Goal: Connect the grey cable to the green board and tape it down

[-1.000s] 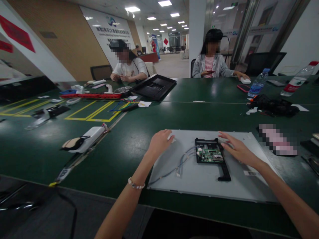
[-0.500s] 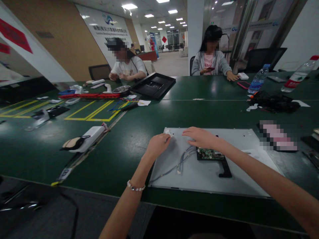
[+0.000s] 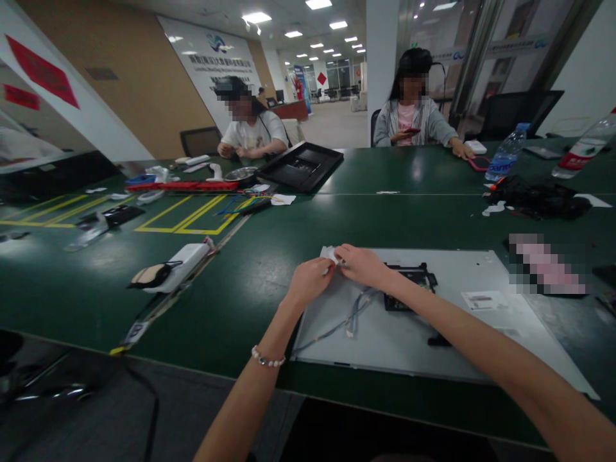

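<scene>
A pale metal panel (image 3: 409, 350) lies flat on the green table before me. Over its far left corner, my left hand (image 3: 312, 280) and my right hand (image 3: 362, 264) meet, both with fingers closed on a small crumpled white piece (image 3: 330, 253). What the piece is cannot be made out. A black bracket with a circuit board (image 3: 402, 301) is on the panel, partly behind my right forearm. Grey cables (image 3: 353, 316) run from it across the panel's left part. A white label (image 3: 485, 301) shows right of the board.
Left stands a white box with a beige-and-black item (image 3: 151, 276). A black frame (image 3: 301, 168) lies farther back. Two people (image 3: 253, 131) sit across the table. At the right are a phone-like pink object (image 3: 546, 263), bottles (image 3: 506, 154) and a black bundle (image 3: 539, 197).
My right hand has moved left and down to my left hand, and its fingers have closed on the white piece. The view has shifted slightly left.
</scene>
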A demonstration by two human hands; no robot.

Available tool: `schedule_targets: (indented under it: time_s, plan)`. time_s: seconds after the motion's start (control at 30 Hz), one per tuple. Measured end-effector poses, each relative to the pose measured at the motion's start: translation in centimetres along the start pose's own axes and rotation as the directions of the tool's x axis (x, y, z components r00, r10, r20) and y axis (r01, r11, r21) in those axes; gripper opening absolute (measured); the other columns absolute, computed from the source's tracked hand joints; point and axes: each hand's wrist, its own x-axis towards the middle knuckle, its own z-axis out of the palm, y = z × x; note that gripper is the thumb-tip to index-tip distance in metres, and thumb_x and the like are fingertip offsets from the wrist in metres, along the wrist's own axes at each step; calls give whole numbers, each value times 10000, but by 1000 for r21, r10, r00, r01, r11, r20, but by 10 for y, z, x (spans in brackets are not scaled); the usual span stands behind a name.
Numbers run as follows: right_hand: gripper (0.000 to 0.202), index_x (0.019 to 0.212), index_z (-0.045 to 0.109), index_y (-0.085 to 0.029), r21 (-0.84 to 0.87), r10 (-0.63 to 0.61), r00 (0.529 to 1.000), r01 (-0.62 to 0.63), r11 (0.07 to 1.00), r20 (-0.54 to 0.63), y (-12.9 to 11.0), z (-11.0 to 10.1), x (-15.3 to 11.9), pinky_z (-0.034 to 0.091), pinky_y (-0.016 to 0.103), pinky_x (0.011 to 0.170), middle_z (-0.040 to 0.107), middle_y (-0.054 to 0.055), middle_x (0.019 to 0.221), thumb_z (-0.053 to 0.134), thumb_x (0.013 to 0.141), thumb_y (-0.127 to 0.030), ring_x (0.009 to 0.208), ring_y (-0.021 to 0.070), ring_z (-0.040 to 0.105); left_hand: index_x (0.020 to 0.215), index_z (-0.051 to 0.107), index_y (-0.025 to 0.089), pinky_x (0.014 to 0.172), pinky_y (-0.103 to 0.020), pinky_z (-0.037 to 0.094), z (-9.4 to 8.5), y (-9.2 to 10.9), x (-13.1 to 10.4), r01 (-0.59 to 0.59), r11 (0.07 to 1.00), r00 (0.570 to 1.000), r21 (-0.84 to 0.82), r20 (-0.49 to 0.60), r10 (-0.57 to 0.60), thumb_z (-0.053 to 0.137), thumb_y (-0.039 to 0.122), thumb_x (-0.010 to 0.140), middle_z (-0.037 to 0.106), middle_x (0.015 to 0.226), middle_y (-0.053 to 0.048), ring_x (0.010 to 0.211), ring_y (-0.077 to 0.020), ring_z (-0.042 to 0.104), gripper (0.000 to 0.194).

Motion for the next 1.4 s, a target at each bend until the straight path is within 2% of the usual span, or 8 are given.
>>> schedule_targets:
  time_s: [0.13, 0.43, 0.57, 0.7, 0.93, 1.2, 1.4]
  plan:
    - [247, 1126, 560, -208, -15, 7, 1000, -6, 1000, 31, -3, -3, 4, 435, 268, 749, 648, 69, 1083, 479, 896, -172, 940, 202, 631, 917, 663, 174, 702, -258, 463, 3, 0, 0, -19, 1000, 1000, -2, 0, 19, 437, 231, 930, 708, 949, -71, 830, -186, 662, 233]
    - [238, 1095, 615, -206, -46, 52, 994, -48, 998, 92, -2, -8, 4, 435, 282, 780, 713, 88, 1014, 440, 935, -192, 942, 216, 661, 918, 640, 174, 749, -261, 475, 4, -1, 0, -54, 999, 998, 4, -25, 54, 397, 237, 964, 695, 960, -69, 859, -174, 649, 255]
    - [240, 1037, 659, -194, -46, 61, 995, -58, 997, 76, 4, -14, -1, 442, 285, 790, 727, 97, 989, 437, 945, -198, 930, 219, 672, 956, 634, 191, 750, -269, 477, 3, -1, -1, -51, 998, 998, 37, -46, 53, 402, 218, 959, 690, 975, -57, 893, -180, 641, 234]
    - [246, 1027, 683, -203, -24, 62, 998, -61, 998, 31, 15, -21, -11, 453, 284, 806, 730, 83, 1010, 451, 944, -198, 944, 212, 671, 900, 634, 186, 775, -289, 473, 0, 0, -1, -77, 993, 997, 95, -20, 79, 395, 206, 956, 682, 925, -63, 904, -190, 626, 247]
    - [232, 1019, 705, -204, 42, 104, 992, -101, 994, -75, 50, -34, -47, 475, 298, 862, 723, 61, 1058, 505, 909, -171, 970, 196, 665, 851, 632, 164, 766, -305, 466, -4, 5, -2, -143, 982, 990, 127, 28, 140, 383, 209, 957, 663, 875, -88, 891, -205, 607, 274]
    - [226, 956, 716, -202, 84, 201, 966, -189, 978, -163, 87, -51, -102, 517, 340, 829, 739, 47, 996, 501, 888, -197, 914, 210, 686, 841, 623, 161, 826, -331, 461, -3, 6, 2, -207, 973, 978, 102, 54, 202, 382, 189, 950, 656, 898, -88, 906, -206, 594, 266]
    - [249, 942, 730, -223, 107, 290, 926, -272, 956, -242, 105, -50, -137, 530, 354, 837, 748, 42, 972, 490, 874, -233, 901, 213, 698, 879, 629, 156, 837, -355, 455, -3, 7, 4, -221, 972, 975, 78, 58, 217, 422, 219, 937, 659, 917, -95, 927, -222, 596, 224]
